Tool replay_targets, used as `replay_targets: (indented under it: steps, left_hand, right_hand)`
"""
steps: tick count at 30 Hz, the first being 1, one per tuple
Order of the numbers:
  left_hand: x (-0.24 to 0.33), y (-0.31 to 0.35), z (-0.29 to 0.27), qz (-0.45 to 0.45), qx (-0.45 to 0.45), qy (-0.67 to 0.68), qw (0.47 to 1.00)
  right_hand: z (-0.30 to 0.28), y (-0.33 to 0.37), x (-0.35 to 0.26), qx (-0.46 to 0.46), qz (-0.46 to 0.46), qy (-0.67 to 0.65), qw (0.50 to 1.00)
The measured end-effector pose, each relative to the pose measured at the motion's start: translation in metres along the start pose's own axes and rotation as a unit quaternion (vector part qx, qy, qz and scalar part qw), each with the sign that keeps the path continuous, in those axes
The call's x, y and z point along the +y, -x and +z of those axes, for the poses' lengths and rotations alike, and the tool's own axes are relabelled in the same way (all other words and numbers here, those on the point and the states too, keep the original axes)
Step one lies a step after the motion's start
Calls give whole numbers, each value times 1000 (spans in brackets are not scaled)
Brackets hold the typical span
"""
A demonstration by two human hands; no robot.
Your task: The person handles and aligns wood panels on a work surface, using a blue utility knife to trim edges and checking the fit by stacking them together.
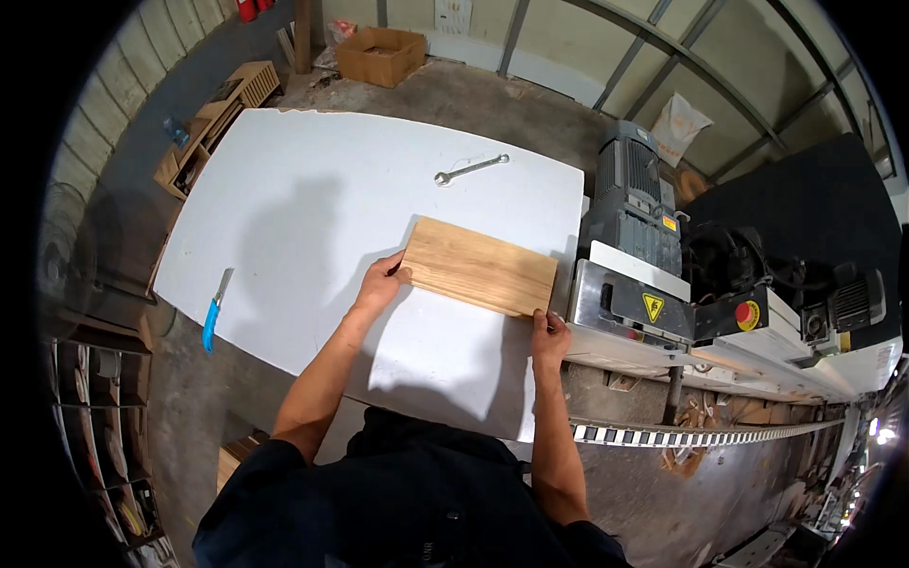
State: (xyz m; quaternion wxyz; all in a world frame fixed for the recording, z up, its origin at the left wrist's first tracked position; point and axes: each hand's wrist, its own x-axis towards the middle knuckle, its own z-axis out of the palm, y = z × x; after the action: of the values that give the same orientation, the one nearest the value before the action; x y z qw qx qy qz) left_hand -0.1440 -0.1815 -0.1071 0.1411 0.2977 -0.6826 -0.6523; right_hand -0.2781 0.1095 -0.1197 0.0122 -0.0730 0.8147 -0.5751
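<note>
A rectangular light-brown wooden board [483, 265] is held between my two hands over the white tabletop [379, 161], tilted slightly down to the right. My left hand [381, 282] grips the board at its near left corner. At the near right corner, my right hand [549, 338] has its thumb on the edge and its fingers curled beneath. Parts of the fingers of both hands are hidden by the wood. Beyond the board lies a metal wrench [472, 169]. A knife with a blue handle [210, 325] rests at the table's left edge.
Close on the right stands a machine with a grey motor [636, 180], a warning label and a red stop button [747, 314]. A cardboard box [382, 55] sits on the floor at the back. Shelving [99, 417] stands at lower left, a fan [66, 251] above it.
</note>
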Motion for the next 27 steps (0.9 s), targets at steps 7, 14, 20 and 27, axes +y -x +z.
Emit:
replay_targets:
  steps: [7,14,20,27]
  left_hand:
    - [4,3,5,12,43,24,999]
    - [2,5,22,9,21,-70,997]
    - [-4,32,13,-17,18,-20,999]
    - [-2,74,-1,-1,-12,-7,1000]
  right_hand:
    - [4,-6,23,50,-91,118,988]
    - [4,-4,15,1,164,-58,985]
    - [-3,16,25,-31,146,-88,985]
    - [-23,35,20,-106,183,-163,964]
